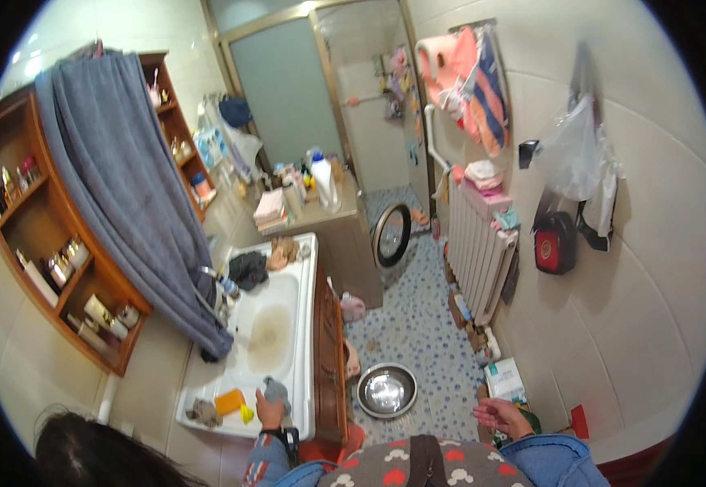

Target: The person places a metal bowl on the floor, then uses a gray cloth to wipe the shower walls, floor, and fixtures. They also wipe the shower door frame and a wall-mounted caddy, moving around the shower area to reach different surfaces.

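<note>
At the near end of the white sink counter (302, 414), my left hand (270, 412) is closed on a small grey cloth (276, 394). Just left of it lie an orange block (229, 401), a small yellow piece (246, 413) and a crumpled grey-brown cloth (204, 412). Cloudy brownish water stands in the sink basin (286, 302). Beyond the basin, a dark wet-looking cloth (248, 269) and a tan cloth (283, 252) rest on the counter. Out to the right, my right hand (503, 417) hangs in the air, fingers apart, with nothing in it.
A steel basin (386, 390) sits on the blue-spotted floor (426, 325). Farther off, a washing machine door (392, 235) hangs open. A radiator (477, 256) and boxes (505, 380) line the right wall. A grey towel (117, 187) covers the wall cabinet's middle.
</note>
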`<action>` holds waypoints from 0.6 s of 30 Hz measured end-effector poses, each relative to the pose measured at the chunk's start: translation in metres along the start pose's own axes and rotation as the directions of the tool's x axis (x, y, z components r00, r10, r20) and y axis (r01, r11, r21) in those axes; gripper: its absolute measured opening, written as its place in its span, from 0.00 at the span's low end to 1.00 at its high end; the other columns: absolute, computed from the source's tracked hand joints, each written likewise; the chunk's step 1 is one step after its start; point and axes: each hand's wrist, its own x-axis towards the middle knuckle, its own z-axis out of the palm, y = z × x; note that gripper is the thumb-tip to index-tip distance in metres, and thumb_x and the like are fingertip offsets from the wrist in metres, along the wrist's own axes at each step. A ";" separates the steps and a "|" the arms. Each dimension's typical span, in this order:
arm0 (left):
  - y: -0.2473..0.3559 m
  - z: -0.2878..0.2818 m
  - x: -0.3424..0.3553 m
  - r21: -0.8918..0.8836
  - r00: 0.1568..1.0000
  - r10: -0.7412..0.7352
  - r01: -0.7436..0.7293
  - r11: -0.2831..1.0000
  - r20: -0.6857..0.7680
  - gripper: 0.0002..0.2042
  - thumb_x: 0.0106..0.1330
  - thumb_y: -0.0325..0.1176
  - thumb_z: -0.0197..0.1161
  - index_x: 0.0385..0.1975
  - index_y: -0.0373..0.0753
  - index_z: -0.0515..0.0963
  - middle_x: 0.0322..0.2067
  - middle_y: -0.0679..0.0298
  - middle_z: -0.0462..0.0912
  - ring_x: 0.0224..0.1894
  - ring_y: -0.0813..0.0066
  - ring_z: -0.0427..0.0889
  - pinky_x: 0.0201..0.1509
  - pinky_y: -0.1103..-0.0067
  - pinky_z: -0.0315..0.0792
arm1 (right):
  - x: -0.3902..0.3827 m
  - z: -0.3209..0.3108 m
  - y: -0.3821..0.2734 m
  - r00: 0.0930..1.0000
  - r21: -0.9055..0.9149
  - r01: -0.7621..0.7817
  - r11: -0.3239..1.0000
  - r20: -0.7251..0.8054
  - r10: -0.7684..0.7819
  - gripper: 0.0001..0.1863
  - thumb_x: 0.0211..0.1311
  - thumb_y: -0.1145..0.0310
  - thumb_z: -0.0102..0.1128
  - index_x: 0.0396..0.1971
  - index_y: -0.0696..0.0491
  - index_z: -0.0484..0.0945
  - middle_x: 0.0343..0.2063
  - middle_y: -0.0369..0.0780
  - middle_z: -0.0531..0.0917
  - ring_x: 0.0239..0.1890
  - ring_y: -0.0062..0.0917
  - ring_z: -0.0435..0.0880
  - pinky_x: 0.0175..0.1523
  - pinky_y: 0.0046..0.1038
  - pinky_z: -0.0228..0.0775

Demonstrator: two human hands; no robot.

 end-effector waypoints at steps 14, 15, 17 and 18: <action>0.006 -0.003 -0.008 -0.053 1.000 0.008 -0.008 0.999 -0.002 0.45 0.49 0.43 0.73 0.69 0.31 0.63 0.51 0.37 0.81 0.56 0.37 0.80 0.63 0.57 0.73 | -0.004 0.001 -0.010 0.999 0.029 0.032 0.999 0.005 -0.033 0.17 0.76 0.67 0.58 0.57 0.61 0.76 0.50 0.51 0.86 0.49 0.42 0.89 0.53 0.41 0.86; 0.004 -0.002 -0.009 -0.069 1.000 0.014 -0.014 0.998 0.001 0.45 0.49 0.43 0.73 0.69 0.31 0.63 0.52 0.37 0.81 0.56 0.37 0.79 0.63 0.57 0.73 | -0.004 0.001 -0.010 0.999 0.032 0.035 0.999 0.012 -0.035 0.17 0.76 0.67 0.57 0.57 0.61 0.76 0.50 0.51 0.85 0.49 0.42 0.89 0.53 0.41 0.86; 0.001 0.002 -0.008 -0.087 1.000 0.018 -0.017 0.996 0.005 0.45 0.49 0.43 0.73 0.68 0.31 0.64 0.52 0.37 0.80 0.57 0.38 0.79 0.64 0.57 0.73 | -0.004 0.000 -0.012 0.999 0.035 0.035 0.999 0.016 -0.036 0.18 0.77 0.67 0.57 0.58 0.62 0.75 0.51 0.51 0.85 0.49 0.41 0.89 0.53 0.41 0.86; -0.002 0.004 -0.008 -0.087 1.000 0.015 -0.014 0.996 0.005 0.45 0.50 0.43 0.73 0.68 0.31 0.64 0.53 0.38 0.80 0.57 0.38 0.79 0.64 0.57 0.73 | -0.004 0.000 -0.013 0.999 0.034 0.033 0.999 0.014 -0.033 0.18 0.77 0.67 0.57 0.58 0.62 0.75 0.51 0.51 0.85 0.49 0.41 0.89 0.53 0.41 0.86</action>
